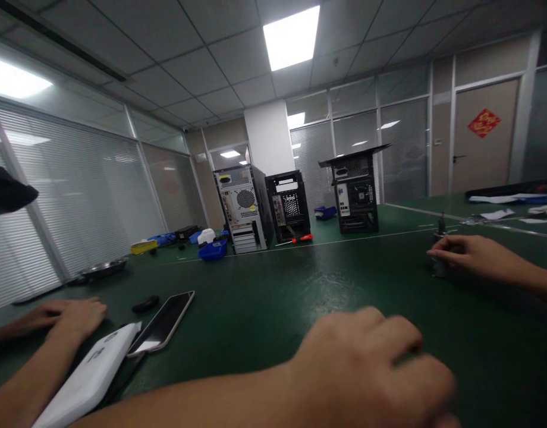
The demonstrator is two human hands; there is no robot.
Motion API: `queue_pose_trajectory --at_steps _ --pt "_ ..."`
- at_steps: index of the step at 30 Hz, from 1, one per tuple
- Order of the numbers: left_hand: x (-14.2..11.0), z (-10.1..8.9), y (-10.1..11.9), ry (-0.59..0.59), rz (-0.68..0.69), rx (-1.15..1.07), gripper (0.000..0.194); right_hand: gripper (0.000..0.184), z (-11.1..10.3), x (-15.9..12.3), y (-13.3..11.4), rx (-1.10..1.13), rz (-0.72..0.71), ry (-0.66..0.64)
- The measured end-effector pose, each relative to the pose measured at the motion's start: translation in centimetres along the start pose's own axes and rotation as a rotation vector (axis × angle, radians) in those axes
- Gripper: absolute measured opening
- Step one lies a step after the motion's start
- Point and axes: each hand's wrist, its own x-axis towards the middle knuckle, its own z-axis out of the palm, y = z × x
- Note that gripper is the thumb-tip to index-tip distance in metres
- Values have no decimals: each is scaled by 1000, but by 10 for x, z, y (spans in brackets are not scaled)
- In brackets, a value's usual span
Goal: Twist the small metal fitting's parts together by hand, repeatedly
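Observation:
My left hand (367, 362) is large in the foreground, its forearm coming in from the lower left. The fingers curl inward and are slightly blurred; whatever they hold, if anything, is hidden. At the right, my right hand (474, 255) has thumb and fingers pinched around a small upright object with a dark metal-looking top (442, 224). This object stands on the green table (318, 285), and its lower part looks greyish and partly see-through. The fingers cover its middle, so I cannot tell its kind.
At the left, another person's hands (77, 315) rest near a white box (93, 371), a phone (164, 324) and a black mouse (145, 304). Farther back stand three computer cases (260, 205), a red-handled screwdriver (302, 238) and a blue bin (213, 250).

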Motion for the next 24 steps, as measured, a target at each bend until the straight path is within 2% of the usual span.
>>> queue_pose_trajectory --at_steps 3,7,9,10,12,18,24 --pt "3 9 -44 20 -168 110 28 57 2 -1 0 74 29 -41" --pt "-8 46 -95 -85 -369 170 28 60 4 0 0 93 36 -26" --pt "-15 63 -109 -140 -566 98 35 61 6 1 1 91 44 3" --pt "-17 69 -113 -147 -608 81 36 62 6 2 2 87 53 19" --pt "-19 75 -115 -149 -605 86 36 62 7 3 2 74 66 40" --pt "-17 70 -111 -177 -539 86 35 61 6 1 -2 49 47 25" --pt "-17 73 -113 -162 -505 94 36 69 -1 -9 -20 46 65 2"
